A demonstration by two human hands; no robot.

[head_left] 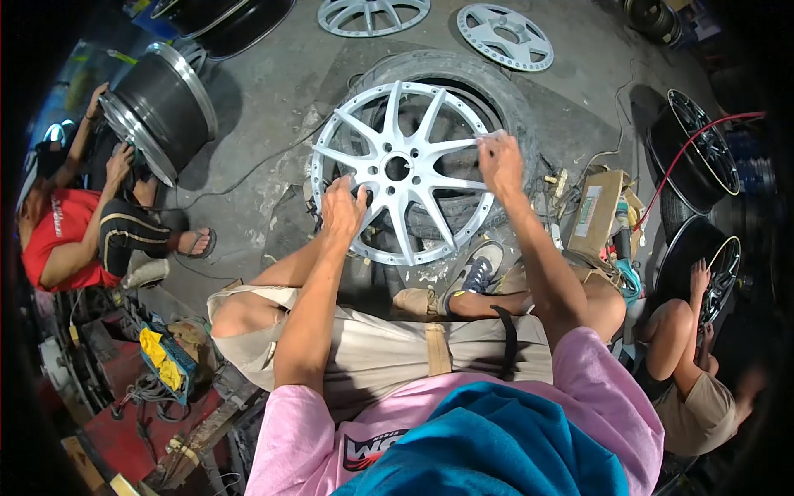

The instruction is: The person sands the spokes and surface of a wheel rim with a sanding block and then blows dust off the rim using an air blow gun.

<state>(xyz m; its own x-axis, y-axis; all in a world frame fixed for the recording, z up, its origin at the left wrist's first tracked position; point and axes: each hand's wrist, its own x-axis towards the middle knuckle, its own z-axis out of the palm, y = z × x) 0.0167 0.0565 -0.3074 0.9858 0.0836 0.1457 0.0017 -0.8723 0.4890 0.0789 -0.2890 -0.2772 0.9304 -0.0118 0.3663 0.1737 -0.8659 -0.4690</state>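
A white multi-spoke wheel face (397, 213) with a ring of small holes round its rim rests tilted on a grey tyre (517, 103) in front of me. My left hand (341, 208) is at the left of its hub, fingers curled against a spoke. At the upper right of the rim, my right hand (501, 169) is closed on a small pale sheet (491, 135) at the end of a spoke. What the sheet is made of I cannot tell.
Two more white wheel faces (505, 37) lie on the floor ahead. To the left, a person in red (70, 236) handles a wheel barrel (161, 103). On the right are a cardboard box (594, 213), black wheels (695, 153), a red hose (674, 169) and another person (695, 397).
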